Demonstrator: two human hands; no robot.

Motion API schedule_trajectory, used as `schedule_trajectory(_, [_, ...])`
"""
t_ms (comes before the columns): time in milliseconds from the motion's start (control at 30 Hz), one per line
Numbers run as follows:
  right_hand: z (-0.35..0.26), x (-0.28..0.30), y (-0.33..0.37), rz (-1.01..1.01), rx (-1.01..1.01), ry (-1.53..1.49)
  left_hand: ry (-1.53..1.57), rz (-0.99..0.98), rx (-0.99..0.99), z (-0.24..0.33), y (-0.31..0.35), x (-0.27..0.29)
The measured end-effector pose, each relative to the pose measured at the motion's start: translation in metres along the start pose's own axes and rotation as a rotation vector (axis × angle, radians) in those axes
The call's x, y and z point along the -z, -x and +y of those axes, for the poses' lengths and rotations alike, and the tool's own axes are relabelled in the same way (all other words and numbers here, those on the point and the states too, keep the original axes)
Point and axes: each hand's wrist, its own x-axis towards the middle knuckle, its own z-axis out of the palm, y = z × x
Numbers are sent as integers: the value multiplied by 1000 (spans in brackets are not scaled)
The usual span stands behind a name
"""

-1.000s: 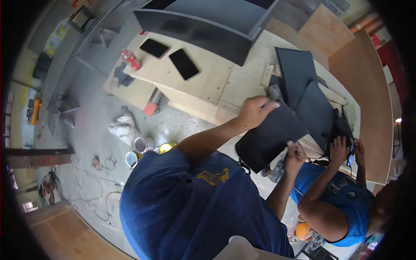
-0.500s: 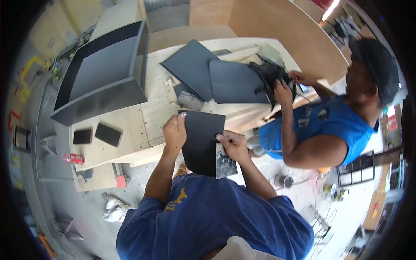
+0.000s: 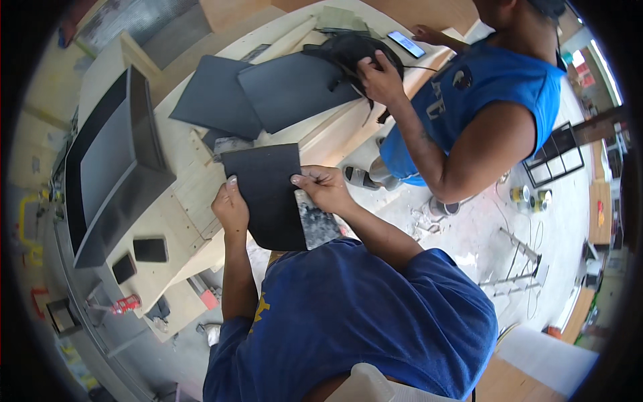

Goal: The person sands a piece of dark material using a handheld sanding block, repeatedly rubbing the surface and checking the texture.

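Between my hands I hold up a stiff black sheet [image 3: 271,201], like sandpaper, over the near edge of the workbench. My left hand [image 3: 231,209] is closed on its left edge, thumb on top. At the right edge my right hand [image 3: 326,191] pinches the sheet. A smaller dusty piece [image 3: 319,222], smeared grey and white, hangs below that hand against the sheet; its grip is partly hidden. Beyond the sheet, two larger dark sheets [image 3: 218,99] overlap on the bench. Another dusty piece [image 3: 232,145] lies by their near corner, partly covered by the sheet I hold.
To the right a co-worker in a blue sleeveless top [image 3: 495,87] has one hand on a black bag [image 3: 345,55], near a lit phone [image 3: 406,44]. A grey open box [image 3: 114,161] stands left. Two dark phones [image 3: 150,250] and a red bottle [image 3: 126,304] sit near the bench's left end.
My view has turned, so the bench appears farther left. Both hands still hold the sheet. The co-worker's far hand has left the black bag and is now out near the lit phone.
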Motion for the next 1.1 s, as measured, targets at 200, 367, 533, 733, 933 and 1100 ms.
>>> schedule_trajectory(200, [-7,7,0,52,-88,-108,-145,-8,53,12,14,2])
schedule_trajectory(367, [18,25,4,63,-117,-62,1,-43,99,7,29,-5])
schedule_trajectory(533, [32,57,8,151,-241,-261,-238,-246,187,30,50,-7])
schedule_trajectory(733, [32,82,-1,-3,-468,-261,-374,-364,270,36,72,-7])
schedule_trajectory(933, [22,56,-1,-114,-402,-119,-355,-301,267,35,69,27])
schedule_trajectory(1100, [45,29,-7,-177,-240,-161,-328,-192,223,7,62,53])
